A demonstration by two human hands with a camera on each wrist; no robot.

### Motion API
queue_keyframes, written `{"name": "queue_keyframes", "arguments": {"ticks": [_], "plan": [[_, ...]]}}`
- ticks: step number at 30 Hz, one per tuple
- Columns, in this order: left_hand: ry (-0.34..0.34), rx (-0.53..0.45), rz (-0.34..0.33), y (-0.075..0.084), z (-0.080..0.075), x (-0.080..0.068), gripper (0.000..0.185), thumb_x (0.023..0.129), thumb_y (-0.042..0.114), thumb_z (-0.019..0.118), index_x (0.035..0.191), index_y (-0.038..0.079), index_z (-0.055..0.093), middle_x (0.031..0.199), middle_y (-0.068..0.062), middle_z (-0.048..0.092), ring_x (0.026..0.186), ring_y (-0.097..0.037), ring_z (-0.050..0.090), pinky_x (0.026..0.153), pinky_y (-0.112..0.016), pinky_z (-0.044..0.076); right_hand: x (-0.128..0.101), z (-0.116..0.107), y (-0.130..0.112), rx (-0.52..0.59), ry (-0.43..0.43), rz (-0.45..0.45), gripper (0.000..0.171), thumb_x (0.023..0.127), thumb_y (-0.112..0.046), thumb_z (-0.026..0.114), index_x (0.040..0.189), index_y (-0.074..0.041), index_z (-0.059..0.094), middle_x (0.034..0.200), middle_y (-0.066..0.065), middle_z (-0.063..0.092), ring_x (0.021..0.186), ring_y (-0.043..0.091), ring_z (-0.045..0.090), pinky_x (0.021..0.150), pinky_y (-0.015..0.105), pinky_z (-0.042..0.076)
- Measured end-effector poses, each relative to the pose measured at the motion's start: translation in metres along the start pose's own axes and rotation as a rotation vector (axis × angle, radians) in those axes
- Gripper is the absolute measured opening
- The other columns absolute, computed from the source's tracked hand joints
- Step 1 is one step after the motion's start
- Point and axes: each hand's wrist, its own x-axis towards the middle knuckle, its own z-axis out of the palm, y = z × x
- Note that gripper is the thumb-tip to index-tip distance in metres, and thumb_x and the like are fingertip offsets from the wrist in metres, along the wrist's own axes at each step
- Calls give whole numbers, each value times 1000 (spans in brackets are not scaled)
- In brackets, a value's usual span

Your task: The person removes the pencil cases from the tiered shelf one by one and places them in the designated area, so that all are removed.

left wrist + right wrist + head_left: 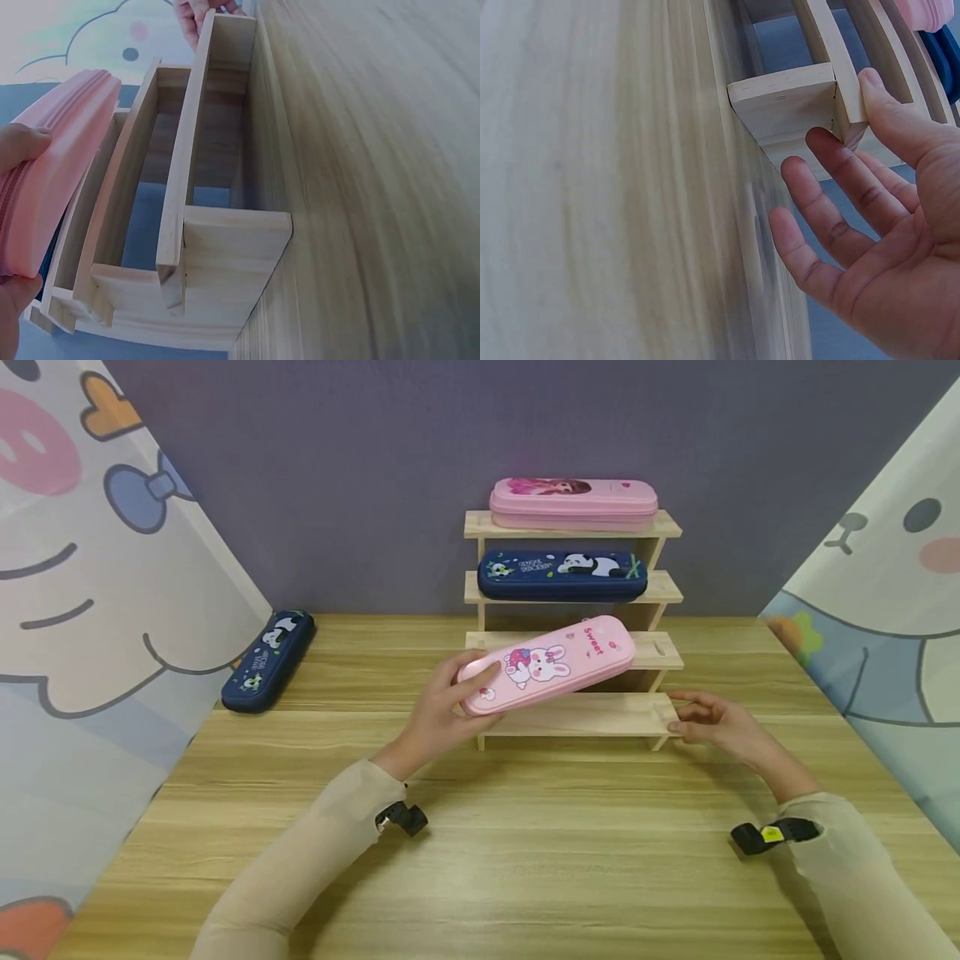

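Observation:
My left hand (450, 702) grips one end of a pink rabbit pencil case (547, 664), also seen as a pink case (52, 165) edge-on in the left wrist view. The case hangs tilted in front of a stepped wooden rack (573, 714), above its lowest step. My right hand (705, 714) is spread with straight fingers (832, 202), the thumb resting on the rack's right front corner (795, 101). A pink girl case (573, 503) lies on the top step and a navy panda case (562, 575) on the step below.
A second navy pencil case (268, 660) lies at the table's left edge against a cartoon curtain (90, 568). The wooden table (525, 860) stretches toward me in front of the rack. Another cartoon curtain (885, 585) hangs on the right, a grey wall behind.

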Motion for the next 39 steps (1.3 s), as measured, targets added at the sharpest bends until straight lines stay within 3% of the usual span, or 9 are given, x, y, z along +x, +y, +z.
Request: {"name": "queue_keyframes", "arguments": {"ticks": [8,14,29,35,39], "plan": [[15,-39,-46,0,-12,-12,66,67,9,81,128,15,56,130,-13,43,117,-27,40,93,-32,39,0,0,0,1,-1,-1,53,86,-2,61,132,9,36,95,-5,66,81,9,63,68,27,52],[45,-44,-62,-1,-18,-20,65,65,5,82,125,13,58,130,-15,44,116,-30,41,94,-31,38,-1,-1,0,-5,-6,0,53,87,-2,60,133,8,35,96,-5,65,82,9,62,68,27,52],[113,-56,-41,-2,-34,-34,66,60,-1,83,122,11,61,128,-21,44,113,-34,42,92,-25,37,0,-1,1,24,-3,6,53,87,-2,60,132,7,36,95,-4,65,81,10,63,68,28,52],[126,-17,-36,0,-43,-41,63,58,-4,83,117,2,62,125,-24,45,111,-35,43,92,-22,36,-1,0,0,24,-6,6,55,87,-3,60,133,9,33,97,-5,65,81,10,63,68,29,53],[139,15,-30,10,-52,-42,61,55,-9,82,112,-6,61,121,-30,45,107,-39,43,91,-20,36,-1,0,0,12,-4,10,55,87,-4,60,134,9,33,97,-6,65,82,10,64,68,29,53]]}}
